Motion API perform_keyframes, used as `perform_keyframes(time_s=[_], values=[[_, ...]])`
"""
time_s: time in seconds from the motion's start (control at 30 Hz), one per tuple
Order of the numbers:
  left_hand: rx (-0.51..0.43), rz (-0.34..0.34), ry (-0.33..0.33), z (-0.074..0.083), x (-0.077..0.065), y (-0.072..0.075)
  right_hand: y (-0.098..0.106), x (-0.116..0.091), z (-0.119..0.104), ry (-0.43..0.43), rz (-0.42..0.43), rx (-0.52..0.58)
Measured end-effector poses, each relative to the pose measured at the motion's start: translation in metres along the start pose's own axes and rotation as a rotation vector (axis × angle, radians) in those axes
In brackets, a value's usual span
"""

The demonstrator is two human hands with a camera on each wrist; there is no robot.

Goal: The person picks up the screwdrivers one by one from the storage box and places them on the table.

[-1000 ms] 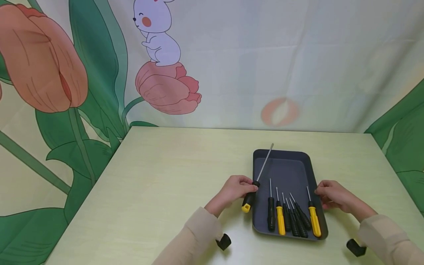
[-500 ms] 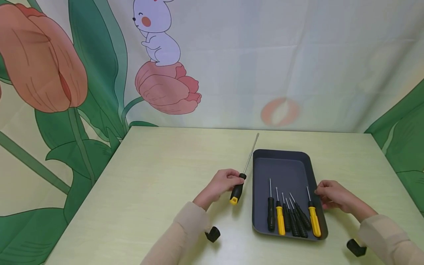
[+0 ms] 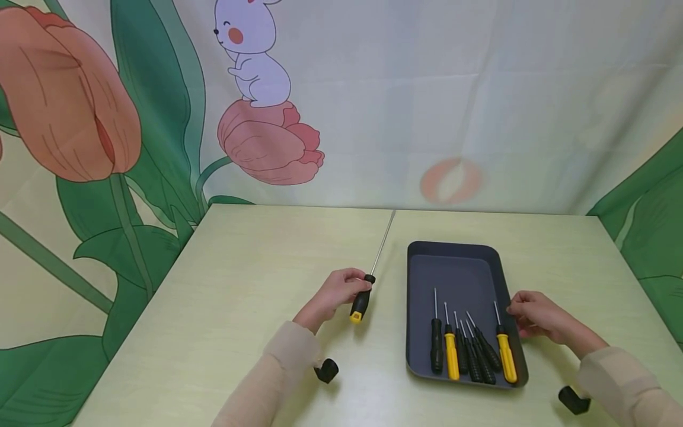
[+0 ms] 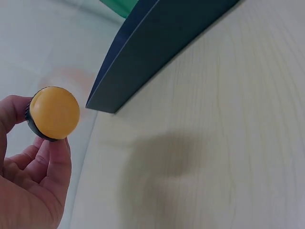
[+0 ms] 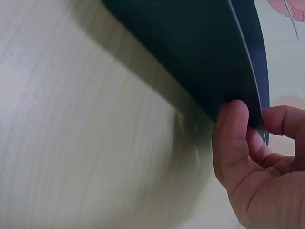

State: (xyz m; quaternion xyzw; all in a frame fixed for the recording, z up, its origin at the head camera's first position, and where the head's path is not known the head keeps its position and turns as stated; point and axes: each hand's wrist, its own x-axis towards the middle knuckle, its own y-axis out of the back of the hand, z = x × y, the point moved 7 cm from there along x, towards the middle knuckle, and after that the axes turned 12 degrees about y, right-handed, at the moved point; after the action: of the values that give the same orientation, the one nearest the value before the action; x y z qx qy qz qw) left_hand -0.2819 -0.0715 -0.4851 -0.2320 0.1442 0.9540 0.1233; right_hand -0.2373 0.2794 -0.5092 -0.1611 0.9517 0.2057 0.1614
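Note:
My left hand (image 3: 336, 292) pinches a large screwdriver (image 3: 360, 305) by its black handle, above the table left of the tray. Its long shaft points away from me, and the handle's yellow end (image 4: 55, 113) faces the left wrist camera. At the right, my right hand (image 3: 539, 314) grips the side wall of a dark tray (image 3: 453, 249), thumb on one face and fingers on the other, as the right wrist view shows. Inside the tray lie several smaller screwdrivers: black ones (image 3: 437, 347) and two with yellow handles, one (image 3: 451, 356) near the middle and one (image 3: 507, 359) by the right wall.
A pale wooden table (image 3: 240, 308) carries the tray, and its surface extends to the left of it. Behind the far edge hangs a printed curtain (image 3: 373, 107) with tulips and a rabbit. Black camera mounts (image 3: 574, 400) sit under both wrists.
My left hand has carried the large screwdriver leftward and slightly away from me, from over the tray's left edge to above the table. The right hand and the tray have stayed put.

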Motion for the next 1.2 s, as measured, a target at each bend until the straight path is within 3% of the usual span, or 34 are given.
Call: perform_keyframes(time_s=[0.6, 0.87, 1.2], values=[[0.018, 0.145, 0.093, -0.028, 0.006, 0.048, 0.0, 0.002, 0.002, 0.005, -0.014, 0.002], [0.026, 0.172, 0.15, -0.038, 0.009, 0.066, 0.0, 0.001, 0.0, 0.012, -0.022, 0.006], [0.026, 0.182, 0.149, -0.043, 0.009, 0.08, 0.0, 0.003, 0.002, 0.024, -0.024, 0.016]])
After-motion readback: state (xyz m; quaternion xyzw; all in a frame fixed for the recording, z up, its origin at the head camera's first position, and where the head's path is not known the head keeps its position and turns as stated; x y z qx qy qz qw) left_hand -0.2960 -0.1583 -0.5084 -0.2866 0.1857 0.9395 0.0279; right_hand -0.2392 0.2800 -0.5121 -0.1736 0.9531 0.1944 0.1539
